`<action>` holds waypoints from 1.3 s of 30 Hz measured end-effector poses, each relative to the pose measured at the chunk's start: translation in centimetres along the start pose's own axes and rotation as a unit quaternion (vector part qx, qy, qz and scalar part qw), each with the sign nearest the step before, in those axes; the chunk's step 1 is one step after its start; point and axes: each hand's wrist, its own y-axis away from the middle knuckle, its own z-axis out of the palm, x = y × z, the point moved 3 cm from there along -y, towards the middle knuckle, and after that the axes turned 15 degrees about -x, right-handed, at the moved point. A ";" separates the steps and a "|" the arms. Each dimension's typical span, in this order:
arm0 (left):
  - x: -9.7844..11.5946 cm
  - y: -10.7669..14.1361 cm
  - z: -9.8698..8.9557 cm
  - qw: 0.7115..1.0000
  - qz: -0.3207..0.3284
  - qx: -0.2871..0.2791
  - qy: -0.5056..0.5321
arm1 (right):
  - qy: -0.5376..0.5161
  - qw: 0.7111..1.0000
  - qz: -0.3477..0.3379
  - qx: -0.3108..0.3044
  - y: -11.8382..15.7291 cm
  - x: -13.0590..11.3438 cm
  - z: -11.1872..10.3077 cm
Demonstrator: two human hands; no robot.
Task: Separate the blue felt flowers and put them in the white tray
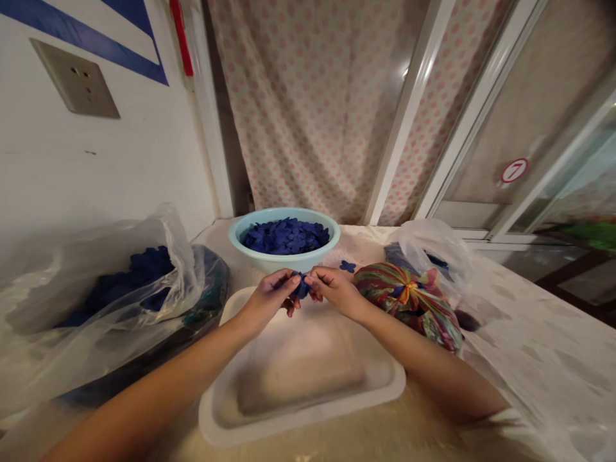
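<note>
Tabletop [543,346] — blue pieces [289,237] — dotted curtain [327,96]

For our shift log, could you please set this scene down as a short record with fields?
Left hand: fingertips on a small dark blue piece
Right hand: fingertips on the same piece
White tray: below the hands in the picture
Light blue basin: beyond the hands, heaped with flat blue shapes
Loose blue shape: on the table, right of the basin
Clear plastic bag: at left, dark blue contents showing
Striped multicoloured bag: at right, gathered at its top
</note>
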 end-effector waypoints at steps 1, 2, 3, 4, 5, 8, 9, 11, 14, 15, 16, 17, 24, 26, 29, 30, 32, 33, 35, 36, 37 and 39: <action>0.0 0.0 0.1 1.000 0.004 -0.001 -0.005 | 0.007 1.000 0.000 0.009 0.0 0.0 0.0; 0.1 0.0 0.1 1.000 0.009 -0.001 -0.012 | 0.014 1.000 -0.001 0.017 0.1 0.0 -0.1; 0.1 0.0 0.1 1.000 0.013 0.000 -0.020 | 0.016 1.000 -0.003 0.023 0.1 0.1 -0.1; 0.1 0.1 0.1 1.000 0.016 0.001 -0.024 | 0.013 1.000 -0.006 0.028 0.1 0.2 -0.2; 0.1 0.1 0.1 1.000 0.018 0.003 -0.025 | 0.003 0.999 -0.008 0.033 0.1 0.3 -0.2; 0.0 0.1 -0.2 0.999 0.021 0.017 -0.019 | -0.010 0.997 0.007 0.075 0.0 1.1 -0.6; -0.1 0.1 -0.3 0.999 0.024 0.026 -0.019 | 0.003 0.995 0.019 0.100 0.0 1.4 -0.8; -0.1 0.0 -0.5 0.998 0.033 0.046 -0.022 | 0.044 0.987 0.042 0.148 -0.1 2.0 -1.2; 0.0 -0.1 -0.7 0.996 0.048 0.064 -0.037 | 0.081 0.979 0.056 0.179 -0.2 2.2 -1.4; 0.0 -0.1 -0.7 0.996 0.050 0.067 -0.044 | 0.088 0.979 0.052 0.177 -0.2 2.1 -1.4; 0.0 -0.1 -0.7 0.995 0.050 0.068 -0.051 | 0.100 0.979 0.040 0.172 -0.2 1.8 -1.3; 0.0 -0.1 -0.7 0.995 0.051 0.068 -0.057 | 0.117 0.979 0.019 0.163 -0.1 1.3 -1.1; 0.1 -0.1 -0.6 0.994 0.062 0.072 -0.056 | 0.257 0.950 -0.144 0.101 0.8 -1.3 0.1; 0.0 -0.1 -0.6 0.995 0.053 0.075 -0.048 | 0.263 0.946 -0.157 0.111 0.9 -1.2 0.1; -0.1 -0.2 -0.8 0.991 0.053 0.113 -0.043 | 0.255 0.945 -0.163 0.123 1.0 -1.0 0.0; -0.1 -0.1 -0.9 0.989 0.055 0.134 -0.038 | 0.254 0.944 -0.163 0.129 1.0 -0.9 0.0; -0.2 0.0 -1.0 0.987 0.042 0.157 -0.008 | 0.259 0.941 -0.159 0.145 1.1 -0.9 -0.2; -0.3 -0.1 -1.0 0.988 0.023 0.149 0.018 | 0.263 0.941 -0.153 0.149 1.2 -0.9 -0.2; -0.6 -0.1 -0.7 0.991 -0.034 0.096 0.089 | 0.270 0.941 -0.138 0.147 1.2 -0.7 -0.3; -0.7 -0.1 -0.5 0.989 -0.058 0.067 0.122 | 0.275 0.942 -0.132 0.141 1.2 -0.6 -0.2; -0.7 -0.1 -0.4 0.985 -0.075 0.045 0.146 | 0.280 0.942 -0.130 0.134 1.1 -0.5 -0.2; -0.8 -0.1 -0.4 0.983 -0.084 0.021 0.161 | 0.291 0.939 -0.136 0.120 1.0 -0.4 -0.1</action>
